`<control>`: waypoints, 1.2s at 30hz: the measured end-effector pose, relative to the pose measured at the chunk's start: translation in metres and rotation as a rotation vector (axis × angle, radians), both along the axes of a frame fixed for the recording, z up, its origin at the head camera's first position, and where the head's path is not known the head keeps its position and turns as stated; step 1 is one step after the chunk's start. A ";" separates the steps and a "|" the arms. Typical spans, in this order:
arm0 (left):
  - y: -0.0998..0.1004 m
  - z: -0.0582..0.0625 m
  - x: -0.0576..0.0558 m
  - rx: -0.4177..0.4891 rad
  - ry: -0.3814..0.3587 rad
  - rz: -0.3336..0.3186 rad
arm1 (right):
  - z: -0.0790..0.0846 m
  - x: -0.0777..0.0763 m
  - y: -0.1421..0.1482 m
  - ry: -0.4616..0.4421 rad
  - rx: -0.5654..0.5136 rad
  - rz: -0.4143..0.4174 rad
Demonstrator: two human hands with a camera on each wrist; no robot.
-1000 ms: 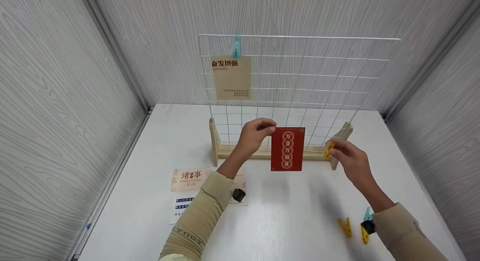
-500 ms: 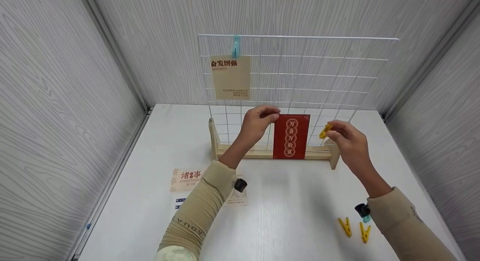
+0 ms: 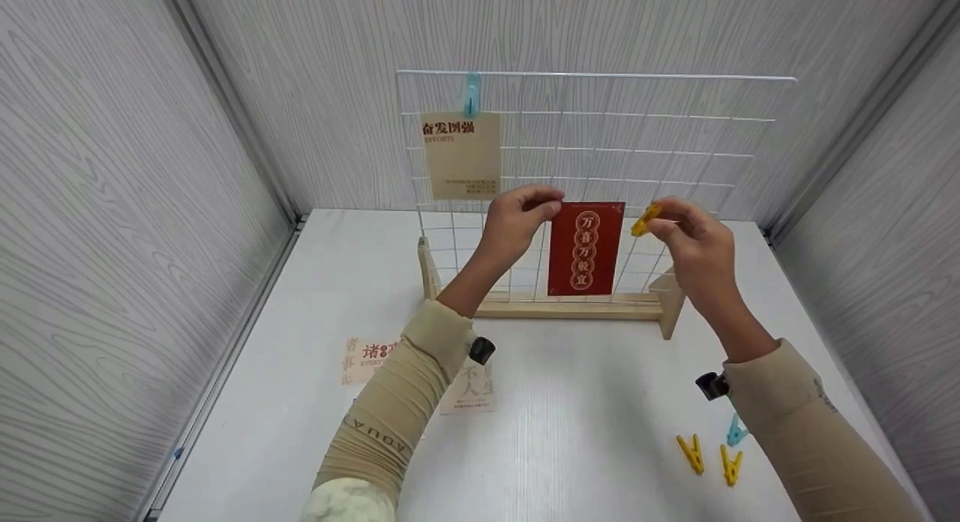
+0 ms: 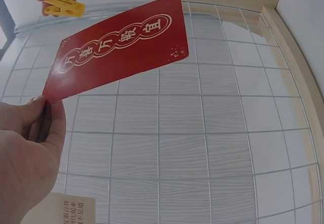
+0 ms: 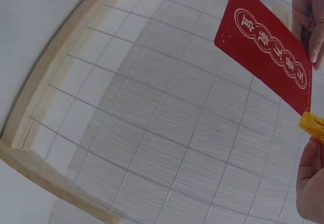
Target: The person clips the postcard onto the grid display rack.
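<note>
My left hand pinches the upper left corner of a red card with pale gold characters, held upright in front of a white wire grid rack. In the left wrist view the card stands apart from the wires, its lower end tilted away from the fingers. To the right of the card, my right hand grips a yellow clothespin between thumb and fingers. The right wrist view shows that clothespin near the card's upper right corner; whether they touch I cannot tell.
A beige card hangs on the rack from a blue clothespin. Printed cards lie on the table, partly under the left sleeve. Two yellow clothespins and a blue one lie at the right. Wooden feet support the rack.
Both hands have risen toward the rack, the left with the red card and the right with the yellow clothespin. The clothespin has come closer to the card, moving left.
</note>
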State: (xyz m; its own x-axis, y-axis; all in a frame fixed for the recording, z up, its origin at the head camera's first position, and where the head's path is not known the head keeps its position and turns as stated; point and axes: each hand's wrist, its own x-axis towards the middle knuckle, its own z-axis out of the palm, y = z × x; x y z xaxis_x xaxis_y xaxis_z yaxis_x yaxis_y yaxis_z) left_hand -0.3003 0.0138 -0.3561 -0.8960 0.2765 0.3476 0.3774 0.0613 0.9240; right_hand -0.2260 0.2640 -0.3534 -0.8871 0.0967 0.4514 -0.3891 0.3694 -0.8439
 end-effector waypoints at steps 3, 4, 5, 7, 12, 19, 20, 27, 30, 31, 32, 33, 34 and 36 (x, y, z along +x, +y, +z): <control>-0.001 0.004 -0.003 -0.004 0.003 0.011 | 0.009 -0.005 -0.005 0.026 0.018 -0.008; -0.001 0.006 -0.004 -0.004 0.009 0.014 | 0.012 -0.006 -0.007 0.034 0.028 -0.015; -0.001 0.008 -0.006 -0.007 0.015 0.022 | 0.016 -0.008 -0.009 0.042 0.033 -0.020; -0.001 0.013 -0.008 -0.004 0.029 0.036 | 0.023 -0.012 -0.014 0.047 0.037 -0.034; 0.000 0.027 -0.014 0.007 0.086 0.080 | 0.040 -0.022 -0.026 0.083 0.018 -0.058; 0.003 0.042 -0.020 0.007 0.135 0.141 | 0.060 -0.036 -0.042 0.123 -0.080 -0.050; 0.003 0.043 -0.021 0.008 0.143 0.146 | 0.062 -0.038 -0.044 0.132 -0.083 -0.051; 0.005 0.052 -0.027 0.012 0.212 0.163 | 0.073 -0.052 -0.050 0.166 -0.132 -0.062; 0.006 0.057 -0.029 0.012 0.225 0.175 | 0.078 -0.056 -0.053 0.177 -0.165 -0.066; 0.006 0.059 -0.030 0.015 0.227 0.178 | 0.081 -0.056 -0.054 0.181 -0.174 -0.067; 0.007 0.061 -0.031 0.018 0.230 0.181 | 0.083 -0.055 -0.055 0.183 -0.182 -0.068; 0.008 0.062 -0.032 0.019 0.235 0.186 | 0.085 -0.054 -0.057 0.186 -0.185 -0.070; 0.008 0.063 -0.032 0.020 0.239 0.191 | 0.088 -0.053 -0.058 0.189 -0.188 -0.071; 0.010 0.065 -0.034 0.019 0.249 0.203 | 0.092 -0.051 -0.061 0.190 -0.195 -0.075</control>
State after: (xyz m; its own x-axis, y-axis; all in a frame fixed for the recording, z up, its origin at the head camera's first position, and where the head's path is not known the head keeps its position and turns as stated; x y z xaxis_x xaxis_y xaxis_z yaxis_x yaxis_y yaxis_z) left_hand -0.3340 0.0239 -0.2909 -0.8189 0.0919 0.5666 0.5739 0.1426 0.8064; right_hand -0.2775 0.2035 -0.2619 -0.7755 0.2603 0.5751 -0.5244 0.2415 -0.8165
